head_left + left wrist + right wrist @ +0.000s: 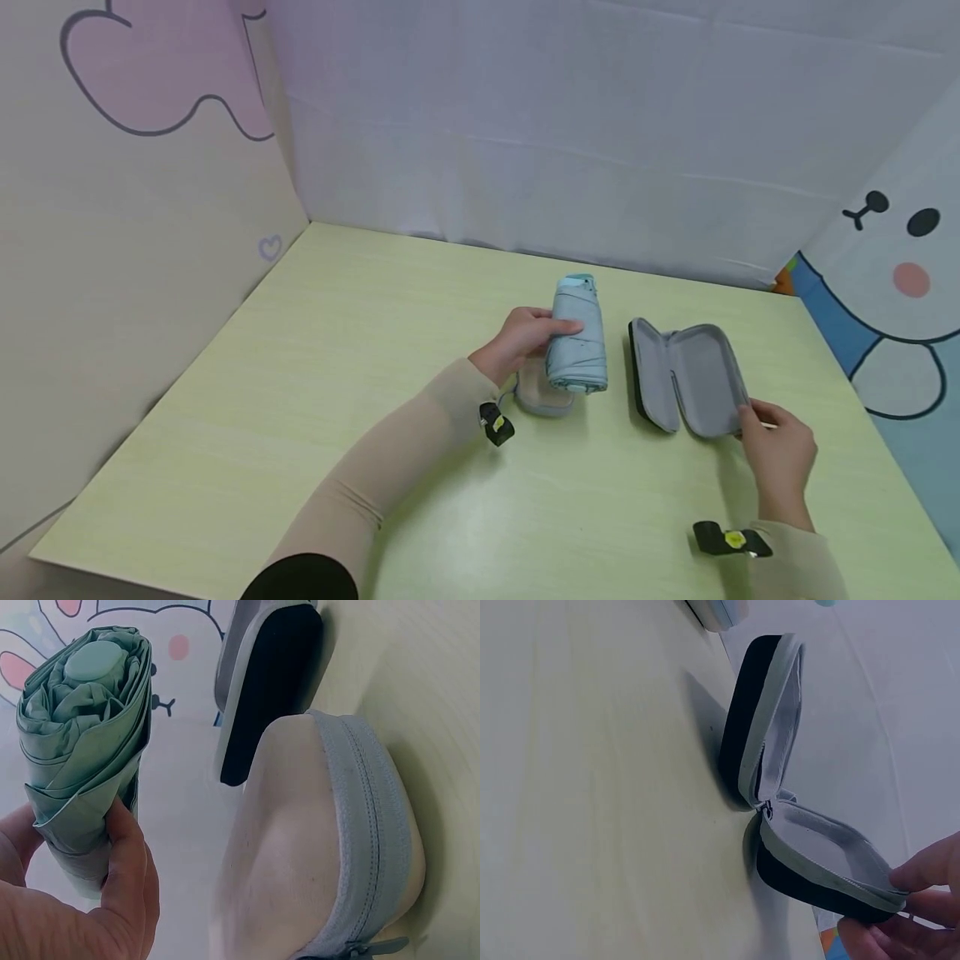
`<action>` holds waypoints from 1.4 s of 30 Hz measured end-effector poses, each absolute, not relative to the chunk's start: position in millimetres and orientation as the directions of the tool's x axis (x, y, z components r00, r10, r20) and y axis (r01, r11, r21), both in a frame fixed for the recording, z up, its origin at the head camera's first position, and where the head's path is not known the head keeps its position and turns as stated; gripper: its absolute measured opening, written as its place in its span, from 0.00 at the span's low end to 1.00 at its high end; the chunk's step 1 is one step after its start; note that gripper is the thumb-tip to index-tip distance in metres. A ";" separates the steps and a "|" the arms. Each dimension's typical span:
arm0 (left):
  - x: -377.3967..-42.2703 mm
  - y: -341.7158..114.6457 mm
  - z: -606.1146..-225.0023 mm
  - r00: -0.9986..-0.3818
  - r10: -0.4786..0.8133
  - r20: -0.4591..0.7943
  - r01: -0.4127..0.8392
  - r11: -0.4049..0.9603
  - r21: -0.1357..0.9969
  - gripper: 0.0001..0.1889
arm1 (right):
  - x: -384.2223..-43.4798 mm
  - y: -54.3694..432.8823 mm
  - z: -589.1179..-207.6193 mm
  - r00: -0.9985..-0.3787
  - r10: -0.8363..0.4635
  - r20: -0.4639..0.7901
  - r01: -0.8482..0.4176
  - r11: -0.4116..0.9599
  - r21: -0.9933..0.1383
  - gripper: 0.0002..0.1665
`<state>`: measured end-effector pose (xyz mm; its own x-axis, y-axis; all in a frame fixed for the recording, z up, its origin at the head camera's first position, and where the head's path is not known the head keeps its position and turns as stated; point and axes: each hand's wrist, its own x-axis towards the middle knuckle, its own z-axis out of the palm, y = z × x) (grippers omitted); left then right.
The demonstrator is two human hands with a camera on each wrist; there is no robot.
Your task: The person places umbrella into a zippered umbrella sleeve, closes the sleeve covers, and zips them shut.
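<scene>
A folded light-blue compact umbrella (pixel 577 354) is gripped around its middle by my left hand (pixel 517 340), thumb across its front. In the left wrist view the wrapped fabric of the umbrella (pixel 90 761) shows its round pale end cap on top. Below that hand a small beige case (pixel 543 403) with a grey zip band (pixel 367 825) sits on the table, partly covered by the umbrella in the head view. To the right, a black zip case (pixel 748 720) with a grey lining lies unfolded. My right hand (pixel 782 450) pinches the outer edge of its right half.
The pale wooden table (pixel 337 333) runs back to a white cloth wall (pixel 525 125). A printed panel (pixel 892 317) with a cartoon face borders the right side, and another panel (pixel 135 250) the left. Wrist camera straps (pixel 497 423) sit on both sleeves.
</scene>
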<state>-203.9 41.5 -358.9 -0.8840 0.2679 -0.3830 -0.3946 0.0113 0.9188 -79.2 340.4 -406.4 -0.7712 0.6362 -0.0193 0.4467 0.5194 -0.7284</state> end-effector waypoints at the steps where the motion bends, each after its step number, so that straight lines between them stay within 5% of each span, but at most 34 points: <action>1: -204.0 42.0 -359.2 -0.885 0.268 -0.381 -0.392 0.011 0.920 0.27 | -81.6 344.4 -410.9 -0.771 0.637 -0.016 0.443 0.517 -0.732 0.26; 11: -202.3 49.0 -363.1 -0.893 0.248 -0.376 -0.389 -0.002 0.921 0.23 | -100.1 379.1 -457.6 -0.772 0.635 0.016 0.427 0.538 -0.727 0.28; 42: -192.6 69.9 -361.7 -0.885 0.256 -0.389 -0.400 0.008 0.916 0.16 | -102.2 367.9 -461.8 -0.795 0.602 0.076 0.370 0.580 -0.726 0.25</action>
<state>-192.6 69.9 -361.7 -0.8851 0.2560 -0.3887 -0.4002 0.0078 0.9164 -102.2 367.9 -461.8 -0.7946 0.6023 0.0765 0.3700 0.5802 -0.7256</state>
